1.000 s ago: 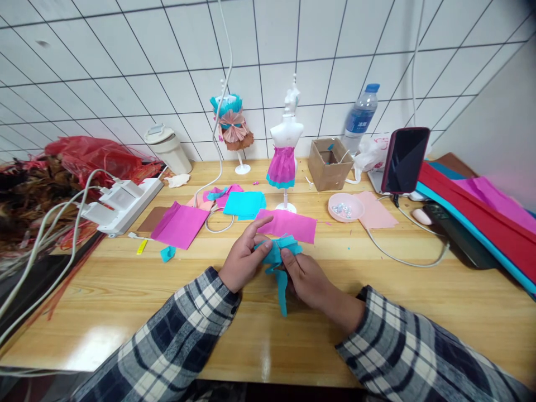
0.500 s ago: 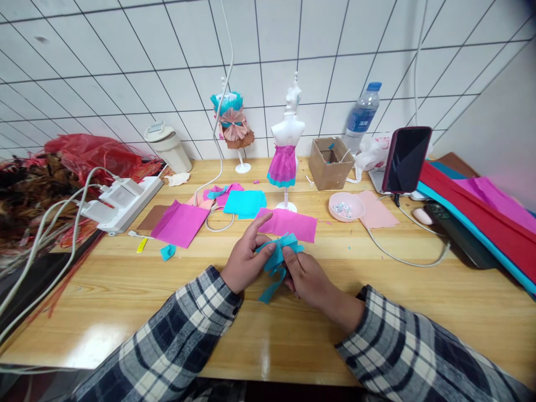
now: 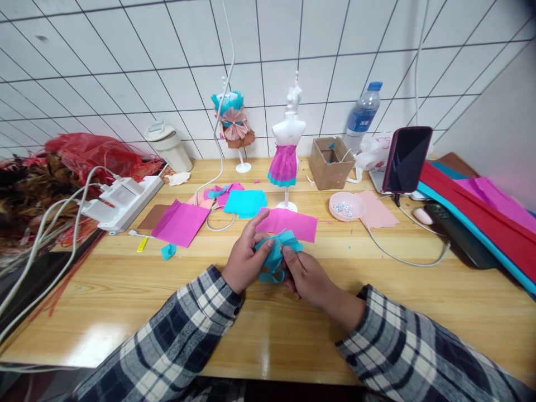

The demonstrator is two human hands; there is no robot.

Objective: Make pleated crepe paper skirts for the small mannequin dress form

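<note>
A glossy yellow-brown wooden table (image 3: 293, 346) bore a white dress-form mannequin (image 3: 288, 133) in a magenta-and-turquoise skirt (image 3: 282, 163). Nearer, the left hand (image 3: 246, 259), index finger extended, and the right hand (image 3: 310, 276), fingers curled in, both pinched a gathered turquoise paper-like strip (image 3: 275, 258) above the table, part of it looping below.

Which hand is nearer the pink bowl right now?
Right. The right hand is on the near side of the pink bowl, toward its left; the left hand is farther left. Both hold the blue piece.
</note>
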